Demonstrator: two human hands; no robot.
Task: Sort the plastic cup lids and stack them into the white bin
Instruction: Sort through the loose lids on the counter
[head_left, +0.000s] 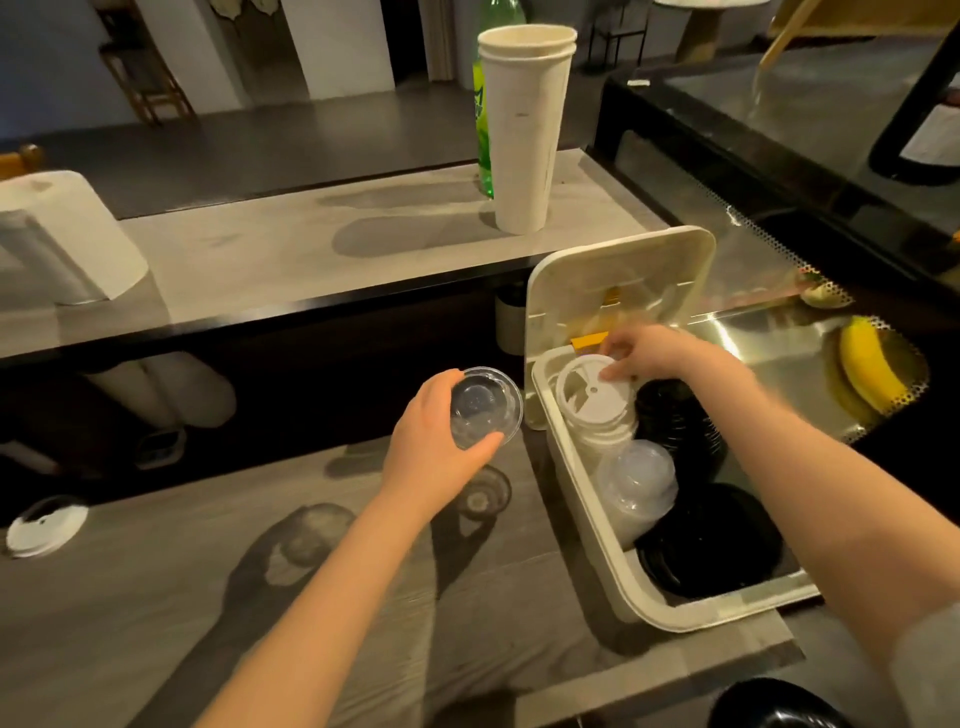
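Here our left hand (431, 447) curls round a clear dome lid (485, 408), held above the grey counter (156, 597) just left of the white bin (582, 499), with a flat clear lid (485, 493) lying below it and a loose white lid (47, 525) well apart at far left. Our right hand (654, 353) reaches into the bin's far end, fingers bent and pinching the rim of the top white lid (592, 395), before the raised bin cover (623, 280). The bin holds that white stack, clear domed lids (636, 483) and black lids (675, 421); paper cups (524, 130) and a banana (867, 364) lie beyond.
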